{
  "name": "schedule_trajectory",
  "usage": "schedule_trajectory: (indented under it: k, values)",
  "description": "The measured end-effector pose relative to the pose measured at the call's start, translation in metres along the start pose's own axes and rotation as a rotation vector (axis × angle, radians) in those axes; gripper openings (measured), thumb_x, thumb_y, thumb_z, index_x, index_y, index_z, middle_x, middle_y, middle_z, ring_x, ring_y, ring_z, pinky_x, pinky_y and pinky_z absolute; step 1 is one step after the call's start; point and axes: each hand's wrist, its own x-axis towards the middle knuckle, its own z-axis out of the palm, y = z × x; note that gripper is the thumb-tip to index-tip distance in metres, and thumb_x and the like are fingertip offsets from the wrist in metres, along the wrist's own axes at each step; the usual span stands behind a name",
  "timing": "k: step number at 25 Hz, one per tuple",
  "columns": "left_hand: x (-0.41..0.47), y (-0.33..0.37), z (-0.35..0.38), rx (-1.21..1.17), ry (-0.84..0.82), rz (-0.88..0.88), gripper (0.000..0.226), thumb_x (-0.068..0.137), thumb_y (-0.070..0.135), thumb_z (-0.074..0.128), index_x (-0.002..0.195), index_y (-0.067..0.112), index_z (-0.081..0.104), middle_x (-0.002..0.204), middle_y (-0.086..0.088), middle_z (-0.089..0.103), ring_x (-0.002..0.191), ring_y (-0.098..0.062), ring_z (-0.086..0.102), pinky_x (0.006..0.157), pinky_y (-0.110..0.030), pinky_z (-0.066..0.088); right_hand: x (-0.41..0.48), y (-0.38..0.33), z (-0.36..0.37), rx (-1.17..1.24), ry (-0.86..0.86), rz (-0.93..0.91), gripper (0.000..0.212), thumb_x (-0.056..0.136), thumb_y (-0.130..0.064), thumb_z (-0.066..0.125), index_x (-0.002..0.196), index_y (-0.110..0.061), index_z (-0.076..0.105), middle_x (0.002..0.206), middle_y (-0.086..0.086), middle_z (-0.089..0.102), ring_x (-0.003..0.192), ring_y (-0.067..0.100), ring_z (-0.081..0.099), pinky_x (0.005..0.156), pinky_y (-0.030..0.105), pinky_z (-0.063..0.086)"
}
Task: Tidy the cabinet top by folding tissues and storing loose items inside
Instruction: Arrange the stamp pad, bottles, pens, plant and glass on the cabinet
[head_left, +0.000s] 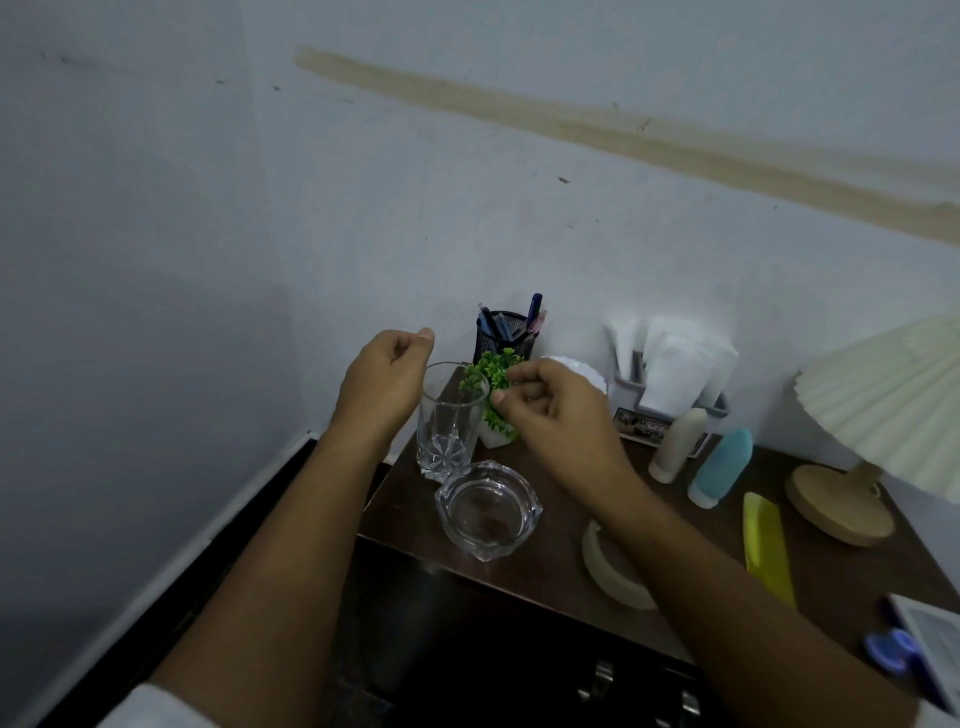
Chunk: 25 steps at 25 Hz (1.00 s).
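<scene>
Both hands up over the far-left corner of the cabinet top (571, 566). My left hand (382, 382) hovers at the rim of the tall glass (449, 421), fingers curled loosely, grip narrow and holding nothing I can see. My right hand (553, 410) sits at 3 o'clock of the glass, thumb and forefinger pinched at the green leaves of the small plant (493, 384); whether anything is actually caught in that pinch, I cannot tell. Tissues (675, 364) stand in the grey holder (670, 410) at 2 o'clock, well apart from both hands. Loose items lie unstored: two tubes (701, 462), yellow comb (766, 545), tape roll (610, 569). Risk: my left wrist is touching or just beside the glass; a sideways move could tip it onto the glass ashtray (488, 506) at 6 o'clock. Forearms extended, wrists bent down.
</scene>
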Motion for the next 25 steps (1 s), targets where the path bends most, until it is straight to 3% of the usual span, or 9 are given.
schedule_trajectory:
  k: [2,4,7,11,17,19,22,25]
  values:
    - [-0.006,-0.002,-0.003,0.021,-0.089,-0.069,0.051,0.101,0.059,0.041,0.118,0.017,0.064,0.116,-0.001,0.066,0.109,-0.023,0.061,0.100,-0.048,0.051,-0.012,0.000,0.015,0.020,-0.070,0.070,0.044,0.091,-0.032,0.072,0.130,-0.015,0.060,0.105,-0.006,0.069,0.082,-0.002,0.066,0.074,0.015,0.054]
    - [-0.011,-0.001,-0.005,-0.011,-0.160,-0.142,0.058,0.102,0.059,0.037,0.123,0.013,0.065,0.123,-0.007,0.065,0.109,-0.024,0.062,0.098,-0.046,0.052,-0.017,0.000,0.028,0.019,-0.088,0.084,0.048,0.090,-0.033,0.073,0.132,-0.014,0.059,0.113,-0.005,0.069,0.089,0.002,0.068,0.084,0.028,0.059]
    - [-0.014,0.001,-0.009,-0.047,-0.199,-0.178,0.061,0.102,0.060,0.035,0.121,0.010,0.066,0.123,-0.011,0.066,0.110,-0.026,0.064,0.100,-0.045,0.052,-0.018,-0.003,0.042,-0.019,-0.043,0.063,0.035,0.089,-0.032,0.074,0.120,-0.021,0.064,0.095,-0.020,0.062,0.082,0.002,0.068,0.086,0.038,0.060]
    - [-0.018,0.005,-0.019,-0.062,-0.189,-0.195,0.066,0.102,0.060,0.034,0.126,0.007,0.064,0.124,-0.012,0.066,0.111,-0.026,0.064,0.095,-0.039,0.052,-0.022,-0.013,0.048,-0.057,-0.011,0.001,0.028,0.086,-0.034,0.077,0.111,-0.028,0.066,0.085,-0.025,0.061,0.075,0.000,0.067,0.079,0.038,0.060]
    - [-0.033,0.030,-0.028,-0.153,-0.190,-0.118,0.063,0.099,0.065,0.037,0.115,0.013,0.069,0.112,-0.008,0.072,0.106,-0.023,0.068,0.096,-0.040,0.056,-0.026,-0.028,0.014,0.039,-0.008,-0.056,0.036,0.085,-0.031,0.079,0.119,-0.025,0.066,0.104,-0.014,0.071,0.076,0.002,0.072,0.073,0.034,0.063]
    - [-0.045,0.039,-0.022,-0.159,-0.247,-0.097,0.063,0.099,0.065,0.038,0.116,0.013,0.068,0.111,-0.007,0.072,0.104,-0.023,0.069,0.095,-0.039,0.056,-0.033,-0.024,-0.003,0.052,-0.004,-0.048,0.044,0.084,-0.031,0.080,0.125,-0.024,0.064,0.111,-0.012,0.072,0.077,0.004,0.073,0.072,0.030,0.063]
    - [-0.062,0.047,-0.015,-0.130,-0.360,-0.103,0.057,0.100,0.062,0.039,0.105,0.015,0.070,0.098,-0.004,0.075,0.091,-0.017,0.074,0.084,-0.033,0.060,-0.048,-0.011,-0.020,0.035,-0.001,-0.023,0.048,0.082,-0.033,0.082,0.126,-0.023,0.065,0.112,-0.009,0.073,0.077,0.005,0.073,0.076,0.036,0.063]
    - [-0.070,0.048,-0.012,-0.057,-0.460,-0.132,0.060,0.099,0.064,0.038,0.105,0.014,0.070,0.100,-0.006,0.075,0.095,-0.020,0.074,0.090,-0.038,0.059,-0.063,0.000,-0.024,0.054,-0.032,0.015,0.048,0.080,-0.031,0.083,0.124,-0.023,0.066,0.107,-0.009,0.075,0.075,0.007,0.074,0.076,0.042,0.063]
